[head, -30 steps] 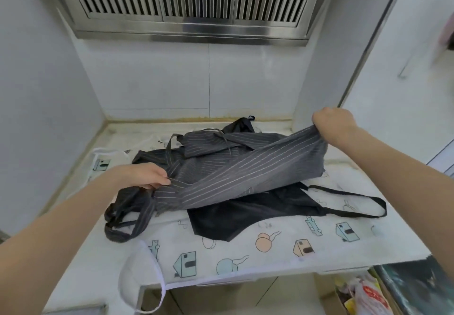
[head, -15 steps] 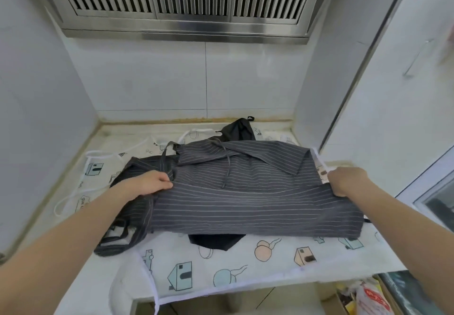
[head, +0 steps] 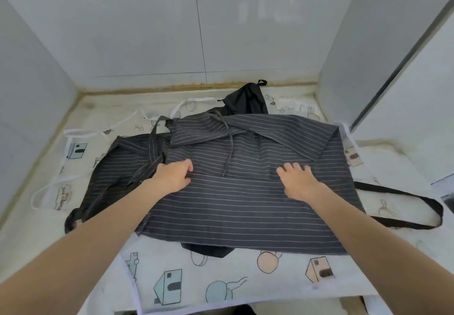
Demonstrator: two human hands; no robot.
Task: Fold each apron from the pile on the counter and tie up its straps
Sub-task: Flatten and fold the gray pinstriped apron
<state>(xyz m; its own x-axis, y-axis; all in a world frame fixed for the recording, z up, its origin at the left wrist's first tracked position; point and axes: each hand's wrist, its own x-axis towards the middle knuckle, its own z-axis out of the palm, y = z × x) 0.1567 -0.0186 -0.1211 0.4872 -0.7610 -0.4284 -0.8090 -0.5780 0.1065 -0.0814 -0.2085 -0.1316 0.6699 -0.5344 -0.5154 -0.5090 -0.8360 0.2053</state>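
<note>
**Both hands on the striped apron**

We see the striped apron [head: 245,204] spread flat on the counter [head: 405,167], over a black apron [head: 248,101] and a printed white apron [head: 221,282]. Our left hand [head: 172,176] rests on its left half, fingers curled onto the cloth; whether they pinch it we cannot tell. Our right hand [head: 298,182] presses its right half, fingers spread and relaxed. A black strap [head: 405,196] loops out beyond the striped apron's right edge.

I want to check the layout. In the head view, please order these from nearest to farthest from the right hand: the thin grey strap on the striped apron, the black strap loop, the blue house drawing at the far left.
From the right hand:
1. Thin grey strap, just left of it on the striped apron.
2. Black strap loop, out to the right.
3. Blue house drawing, far left on the printed cloth.
</note>
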